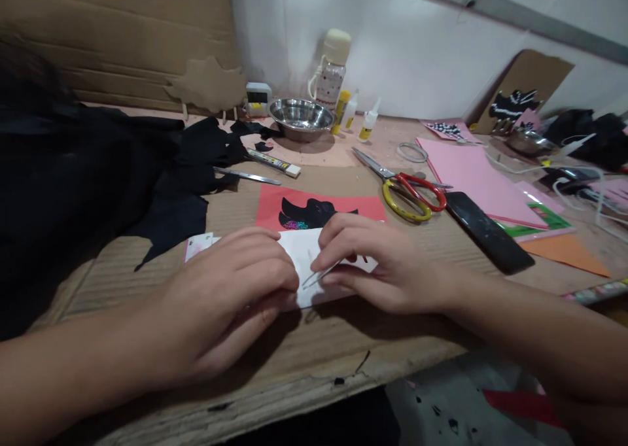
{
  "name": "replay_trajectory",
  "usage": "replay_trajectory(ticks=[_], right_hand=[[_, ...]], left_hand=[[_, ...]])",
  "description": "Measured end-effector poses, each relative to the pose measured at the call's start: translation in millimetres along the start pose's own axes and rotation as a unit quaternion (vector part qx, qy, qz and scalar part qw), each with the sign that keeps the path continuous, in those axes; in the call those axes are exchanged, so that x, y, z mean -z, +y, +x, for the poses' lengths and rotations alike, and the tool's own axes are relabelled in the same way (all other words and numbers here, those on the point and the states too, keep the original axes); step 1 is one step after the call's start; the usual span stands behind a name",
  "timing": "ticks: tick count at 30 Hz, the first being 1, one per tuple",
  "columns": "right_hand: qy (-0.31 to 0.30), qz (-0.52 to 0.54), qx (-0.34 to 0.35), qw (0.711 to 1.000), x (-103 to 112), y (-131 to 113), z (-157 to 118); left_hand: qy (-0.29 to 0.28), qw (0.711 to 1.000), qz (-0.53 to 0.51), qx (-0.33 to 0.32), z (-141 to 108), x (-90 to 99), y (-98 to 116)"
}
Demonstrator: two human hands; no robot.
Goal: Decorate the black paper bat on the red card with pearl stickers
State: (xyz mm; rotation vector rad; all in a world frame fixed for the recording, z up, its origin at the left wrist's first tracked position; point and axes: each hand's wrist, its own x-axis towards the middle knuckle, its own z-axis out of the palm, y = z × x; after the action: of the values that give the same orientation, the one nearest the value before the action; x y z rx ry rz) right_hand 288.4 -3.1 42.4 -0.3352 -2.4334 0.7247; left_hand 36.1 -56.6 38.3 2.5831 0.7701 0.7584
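Observation:
A small sheet of white paper [301,246] lies at the near side of the table, partly over a red card [271,201]. My left hand [240,282] pinches the paper's left part, its fingers bent and pressed together. Between the thumb and fingers of my right hand [377,259] is a pair of thin metal tweezers [318,275], tips pointing left onto the white paper. What the tips touch is too small to make out. On the red card is a black cut-out shape [314,212] with a patch of coloured glitter. Another small white card [199,244] shows behind my left hand.
Red-and-yellow scissors [409,194], a black phone [488,233] and pink paper sheets [473,178] lie to the right. Black fabric [171,191] covers the left. Behind stand a steel bowl [300,119], glue bottles [369,122] and a lidded bottle [331,73]. The table edge is close.

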Motion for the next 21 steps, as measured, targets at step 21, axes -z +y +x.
replay_trajectory(ticks=[21], right_hand=[[-0.080,-0.109,-0.159,0.978,6.8,18.3,0.2]], left_hand=[[-0.029,0.983,0.178,-0.039,-4.2,-7.9,-18.8]])
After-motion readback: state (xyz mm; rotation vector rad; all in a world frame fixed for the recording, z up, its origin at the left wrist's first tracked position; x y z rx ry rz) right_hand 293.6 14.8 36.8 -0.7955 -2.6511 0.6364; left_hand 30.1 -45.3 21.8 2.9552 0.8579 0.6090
